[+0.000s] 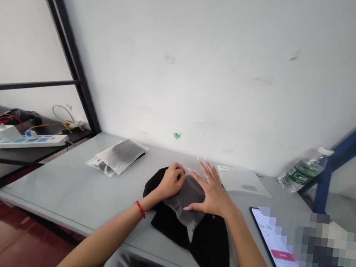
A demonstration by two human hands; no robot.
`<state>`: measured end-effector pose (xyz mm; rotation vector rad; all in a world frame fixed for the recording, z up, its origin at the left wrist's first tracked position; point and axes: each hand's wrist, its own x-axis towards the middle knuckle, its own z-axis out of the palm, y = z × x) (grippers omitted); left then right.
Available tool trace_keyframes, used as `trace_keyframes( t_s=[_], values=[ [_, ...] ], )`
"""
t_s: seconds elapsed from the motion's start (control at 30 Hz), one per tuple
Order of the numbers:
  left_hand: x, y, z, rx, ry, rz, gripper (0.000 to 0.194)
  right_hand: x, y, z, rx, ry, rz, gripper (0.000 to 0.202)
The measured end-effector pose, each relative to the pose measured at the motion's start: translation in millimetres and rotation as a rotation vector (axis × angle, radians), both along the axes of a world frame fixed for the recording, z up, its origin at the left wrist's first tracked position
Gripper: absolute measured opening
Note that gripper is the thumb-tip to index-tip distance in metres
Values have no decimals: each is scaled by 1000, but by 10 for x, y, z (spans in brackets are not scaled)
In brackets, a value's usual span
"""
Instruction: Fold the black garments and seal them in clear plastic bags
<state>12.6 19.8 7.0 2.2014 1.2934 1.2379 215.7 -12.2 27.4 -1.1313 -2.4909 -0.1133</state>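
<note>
A frosted plastic bag (186,197) with something dark showing through it lies on a spread of black fabric (208,245) at the front of the table. My left hand (173,179) is closed at the bag's upper left edge, its fingers curled over the plastic. On the bag's right side rests my right hand (211,193), fingers spread and thumb out, with a ring on one finger. Parts of the bag are hidden beneath both hands. What kind of item the black fabric is, I cannot tell.
Several flat plastic packets (119,156) lie back left on the grey table (61,188). Behind my right hand is a pale flat bag (245,181). A water bottle (305,170) leans by a blue post, near a phone (281,246) with a cable. A power strip (30,141) sits left.
</note>
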Motion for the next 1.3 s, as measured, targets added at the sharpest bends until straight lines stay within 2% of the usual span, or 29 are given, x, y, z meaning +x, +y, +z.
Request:
trace_keyframes(
  t_s=[0.1, 0.17, 0.3, 0.4, 0.53, 0.7, 0.8, 0.87, 0.97, 1.1, 1.3],
  values=[
    [124, 54, -90, 102, -286, 362, 30, -39, 9, -35, 20, 17, -73, 101],
    [193, 71, -159, 85, -368, 448, 30, -45, 44, -111, 13, 15, -118, 103],
    [269, 5, -242, -7, -295, 382, 24, -30, 140, -321, -27, 0, -192, 105],
    [279, -106, -206, 13, -156, 288, 15, -35, 184, -424, -17, 47, -215, 97],
    [220, -225, -110, 138, 203, 130, 28, -90, 191, -429, 106, 108, -166, 69],
    [-29, -147, -29, 242, 423, 104, 32, -136, 188, -385, 280, 215, -81, 55],
    [-219, 5, -24, 203, 479, 115, 45, -149, 177, -379, 347, 263, -55, 42],
    [-312, 96, -51, 124, 494, 71, 54, -171, 162, -380, 362, 257, -32, 35],
    [-362, 163, -98, 46, 498, 25, 51, -225, 137, -386, 342, 210, -31, 36],
    [-300, 140, -106, 105, 490, 15, 58, -279, 117, -394, 307, 183, -91, 41],
    [-53, -55, -115, 186, 485, -107, 64, -242, 150, -441, 275, 206, -217, 49]
  ],
)
